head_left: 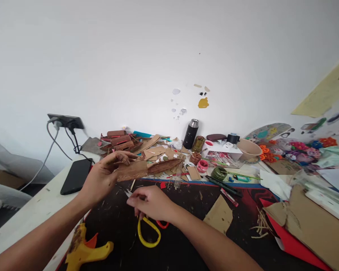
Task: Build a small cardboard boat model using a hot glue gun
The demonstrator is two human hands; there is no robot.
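Observation:
Between the thumb and fingers of my left hand is a brown cardboard piece, raised over the table's dark mat. A long brown boat-like piece appears at its right end; whether the two are joined I cannot tell. Lower and to the right, my right hand is closed around scissors with a yellow handle loop. The blade tips stick out to the left of its fingers. A yellow glue gun lies at the lower left.
A black phone lies at the left. Cardboard scraps, paint jars and a black thermos stand along the wall. A loose cardboard piece is right of my right hand, with red sheet and larger cardboard farther right.

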